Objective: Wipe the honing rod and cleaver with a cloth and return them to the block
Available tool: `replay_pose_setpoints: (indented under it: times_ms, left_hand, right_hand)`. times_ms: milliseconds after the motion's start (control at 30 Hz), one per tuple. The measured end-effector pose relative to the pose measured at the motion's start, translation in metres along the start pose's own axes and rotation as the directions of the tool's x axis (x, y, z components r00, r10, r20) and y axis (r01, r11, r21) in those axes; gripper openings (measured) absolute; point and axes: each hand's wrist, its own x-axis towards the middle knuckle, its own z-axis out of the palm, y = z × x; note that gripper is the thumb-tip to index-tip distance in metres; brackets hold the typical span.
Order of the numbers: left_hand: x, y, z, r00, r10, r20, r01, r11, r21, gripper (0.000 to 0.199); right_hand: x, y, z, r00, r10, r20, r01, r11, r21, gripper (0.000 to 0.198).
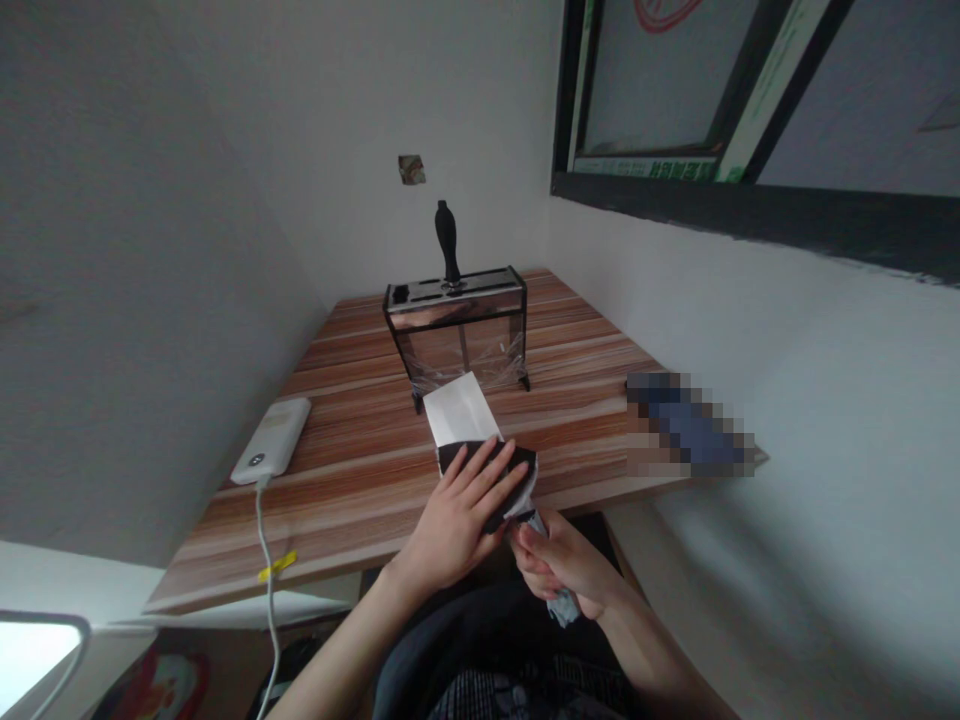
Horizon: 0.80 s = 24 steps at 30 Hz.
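My left hand (474, 502) lies with fingers stretched and spread over a black covering (459, 456). From under that covering a flat, pale, rectangular blade-like piece (463, 408) juts toward the back of the table. My right hand (559, 562) is closed around a crumpled grey wrapping (564, 606) at the near end, below the left fingers; what is inside it is hidden. Behind the pale piece stands a see-through, black-framed knife block (457, 300) with a slotted shiny top and loose clear film near its base. A black handle (446, 240) rises upright from its top.
The wood-grain table (360, 420) meets walls at the back and right. A white power bank (271, 440) lies at the left, its cable (264, 545) hanging over the front edge past yellow tape (278, 566). A blurred dark blue object (690, 425) rests at the right corner.
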Motion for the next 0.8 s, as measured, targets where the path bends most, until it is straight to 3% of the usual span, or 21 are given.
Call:
replay_pose_setpoints:
  times_ms: [167, 400, 600, 800]
  left_hand:
    - [-0.006, 0.008, 0.0, 0.994, 0.103, 0.032, -0.103, 0.994, -0.023, 0.067]
    - [-0.01, 0.008, 0.001, 0.993, 0.102, 0.051, -0.101, 0.995, -0.026, 0.071]
    - [-0.009, 0.006, -0.001, 0.997, 0.066, 0.033, -0.066, 0.998, -0.025, 0.071]
    - [0.0, -0.006, -0.002, 0.997, -0.058, -0.048, 0.06, 0.998, 0.028, 0.064]
  right_hand:
    - [0.0, 0.001, 0.0, 0.999, -0.005, -0.042, 0.006, 0.999, 0.034, 0.06]
    - [-0.001, 0.002, 0.001, 0.999, 0.015, -0.051, -0.013, 1.0, 0.026, 0.06]
    - [-0.001, -0.002, 0.005, 0.998, 0.006, -0.066, -0.008, 1.0, -0.026, 0.057]
    - [0.0, 0.001, 0.005, 0.996, 0.015, -0.089, -0.02, 0.998, -0.058, 0.051]
